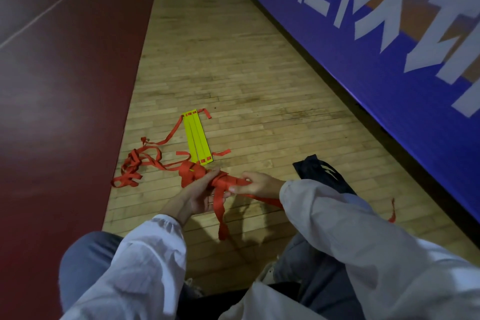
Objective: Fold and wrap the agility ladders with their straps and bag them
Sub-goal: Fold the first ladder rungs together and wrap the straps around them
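From the head camera, the left hand grips a bundle of folded ladder rungs bound in red strap, its fingers curled round the middle, held just above the wooden floor. The right hand pinches the strap at the bundle's near end, thumb and fingers pressed together on it, and a loose tail hangs down between the hands. Further off, a second ladder lies flat on the floor, yellow rungs stacked, with its own red strap sprawled in a tangle to the left. A dark bag lies beside the right sleeve. The rungs look like stiff, light plastic, best held across the stack; the webbing is soft and limp, likely to slacken unless kept taut, so it should be taken close to the wrap. The blue banner carries large white characters, cut off and blurred, not readable; a pale mark on the bag cannot be made out.
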